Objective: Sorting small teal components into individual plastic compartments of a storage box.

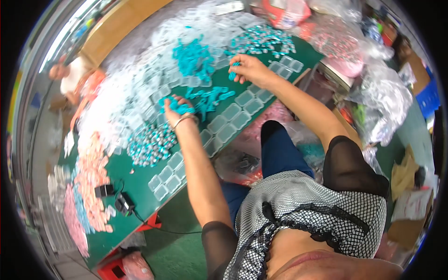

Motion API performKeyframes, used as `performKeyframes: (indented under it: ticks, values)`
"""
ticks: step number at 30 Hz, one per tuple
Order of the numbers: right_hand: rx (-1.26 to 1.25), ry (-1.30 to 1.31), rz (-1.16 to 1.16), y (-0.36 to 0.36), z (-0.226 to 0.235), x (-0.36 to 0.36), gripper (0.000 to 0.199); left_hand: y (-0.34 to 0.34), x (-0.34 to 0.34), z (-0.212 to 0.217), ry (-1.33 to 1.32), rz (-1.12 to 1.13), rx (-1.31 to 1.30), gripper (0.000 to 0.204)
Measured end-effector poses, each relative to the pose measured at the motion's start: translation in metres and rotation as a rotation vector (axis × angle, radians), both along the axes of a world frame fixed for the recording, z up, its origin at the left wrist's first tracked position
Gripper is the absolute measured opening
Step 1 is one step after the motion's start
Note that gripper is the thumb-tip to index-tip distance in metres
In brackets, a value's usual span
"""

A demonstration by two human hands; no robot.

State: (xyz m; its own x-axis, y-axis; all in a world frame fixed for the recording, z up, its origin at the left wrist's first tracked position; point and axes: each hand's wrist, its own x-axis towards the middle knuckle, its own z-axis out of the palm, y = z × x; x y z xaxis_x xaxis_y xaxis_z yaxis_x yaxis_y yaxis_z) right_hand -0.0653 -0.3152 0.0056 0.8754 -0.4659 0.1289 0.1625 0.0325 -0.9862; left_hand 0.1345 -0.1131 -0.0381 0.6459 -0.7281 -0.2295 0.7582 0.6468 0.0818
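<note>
Teal clips (193, 58), small, light, stiff plastic, best pinched by the sides: left hand (176, 108) clenched on a handful, right hand (247, 69) pinching a few, above clear trays (233, 112) along the tabletop (126, 172) edge.

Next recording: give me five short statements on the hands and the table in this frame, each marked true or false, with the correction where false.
1. The left hand holds a bunch of small teal pieces. True.
2. The right hand is empty. False: its fingers pinch a few teal pieces above the table.
3. A row of clear, empty trays runs along the near edge of the green table. True.
4. The left wrist is bare. False: it wears a thin bracelet.
5. The pile of pink pieces lies between the two hands. False: it lies at the left end of the table; loose teal pieces lie between the hands.
</note>
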Motion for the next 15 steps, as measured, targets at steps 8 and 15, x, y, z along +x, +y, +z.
performKeyframes:
  ticks: [8, 15]
  values:
    - [-0.248, 0.122, -0.426, -0.137, -0.003, -0.131, 0.036, -0.008, -0.016, 0.013, -0.043, -0.018, 0.005, 0.031]
    - [-1.238, 0.357, -0.426, -0.154, -0.006, -0.160, 0.029, -0.017, -0.027, 0.015, 0.000, -0.031, 0.004, 0.030]
